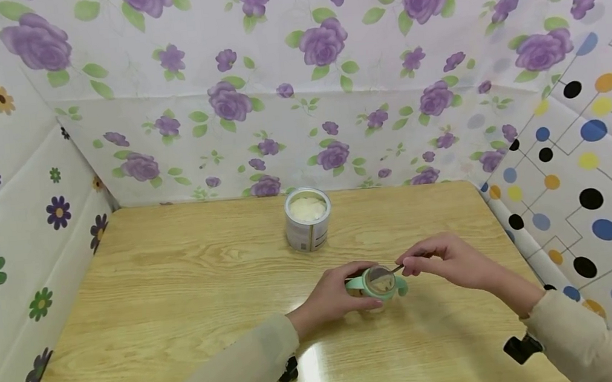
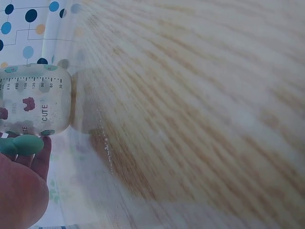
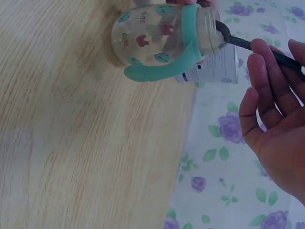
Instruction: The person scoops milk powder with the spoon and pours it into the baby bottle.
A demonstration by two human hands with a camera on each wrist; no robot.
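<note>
My left hand (image 1: 328, 295) grips a clear baby bottle (image 3: 152, 36) by its side, around one of its mint green handles (image 3: 164, 69). The bottle has printed cartoon figures, the word CUTE and measuring marks, which show in the left wrist view; its open mouth faces up. My right hand (image 1: 449, 263) pinches the dark handle of a spoon (image 3: 240, 43) between thumb and fingers. The spoon's bowl is at the bottle's mouth, partly inside the neck, with pale powder on it.
An open can (image 1: 301, 237) of cream-coloured powder (image 1: 308, 209) stands beyond the bottle near the back edge of the wooden table (image 1: 182, 274). A flowered cloth (image 1: 279, 138) hangs behind, and a dotted one (image 1: 602, 201) at the right.
</note>
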